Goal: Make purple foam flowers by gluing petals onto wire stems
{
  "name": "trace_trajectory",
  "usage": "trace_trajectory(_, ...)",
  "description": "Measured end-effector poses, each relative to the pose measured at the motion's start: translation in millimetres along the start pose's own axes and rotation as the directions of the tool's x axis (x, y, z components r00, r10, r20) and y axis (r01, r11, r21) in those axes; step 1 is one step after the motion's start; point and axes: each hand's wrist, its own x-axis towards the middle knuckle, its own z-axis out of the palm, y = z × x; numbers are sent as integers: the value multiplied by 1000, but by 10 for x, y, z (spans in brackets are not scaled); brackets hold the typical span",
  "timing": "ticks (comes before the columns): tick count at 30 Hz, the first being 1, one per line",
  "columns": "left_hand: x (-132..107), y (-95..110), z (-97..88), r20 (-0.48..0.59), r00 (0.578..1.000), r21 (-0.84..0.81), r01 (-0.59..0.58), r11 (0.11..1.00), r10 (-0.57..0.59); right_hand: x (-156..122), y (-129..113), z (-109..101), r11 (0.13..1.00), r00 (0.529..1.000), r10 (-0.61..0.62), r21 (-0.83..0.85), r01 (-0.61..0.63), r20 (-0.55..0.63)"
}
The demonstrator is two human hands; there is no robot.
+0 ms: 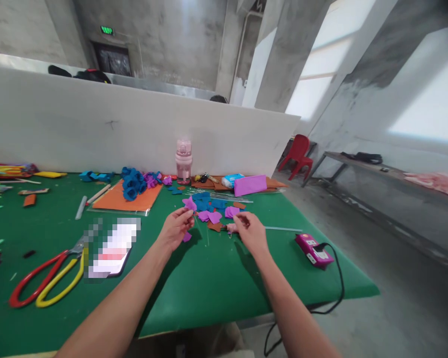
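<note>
1. Left hand: fingertips pinched on one purple piece, petal-like, lifted above the green worktop. Thin strand shows just beside those fingertips; can't make out if it joins the piece.
2. Right hand: fingers curled, thumb and fingertips close together, at a small pale pink tool with a dark nozzle pointing left. Gripping it or only resting by it? Not visible; anything in the pinch is hidden too.
3. Pale stick shows to the right of that hand, lying over the worktop; looks in line with the tool, join hidden.
4. Loose purple pieces lie between the hands; blue pieces just behind, brown piece near the nozzle.
5. Step in hand, judged: handling a single petal piece, left side holding, right side at the tool or the loose pieces. Hands apart, nothing shared between them.
6. Next move, judged: calls for a steady left pinch, since the piece looks thin and floppy, and right fingers kept off the nozzle, possibly hot.
7. Around: bunched blue shapes on an orange sheet, scissors beside a blurred phone.
</note>
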Motion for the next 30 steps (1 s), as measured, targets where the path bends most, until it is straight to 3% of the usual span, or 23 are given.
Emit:
trace_trajectory(2,-5,7,1,1,1000,21,-14,1000,14,93,-216,320,931,995,78,353,-95,62)
trace_trajectory(4,-6,22,-8,-4,1000,34,-26,999,26,174,-385,650,693,953,201,655,-302,227)
trace_trajectory(7,9,39,-43,-17,998,61,-51,997,52,222,-495,1013,593,932,201,720,-361,301)
trace_trajectory(9,26,38,-71,-12,997,84,-69,994,70,204,-471,1127,563,930,182,741,-365,319)
trace_trajectory(14,47,7,-104,1,994,138,-106,985,107,97,-345,1160,531,922,116,762,-371,369)
trace_trajectory(19,60,-23,-122,19,993,199,-119,973,118,9,-427,1204,339,890,113,825,-452,442)
trace_trajectory(22,74,-35,-143,7,993,237,-118,964,119,-15,-469,1231,267,880,112,839,-475,462)
trace_trajectory(30,96,-38,-172,3,992,301,-122,946,127,-7,-472,1243,280,896,143,851,-444,420)
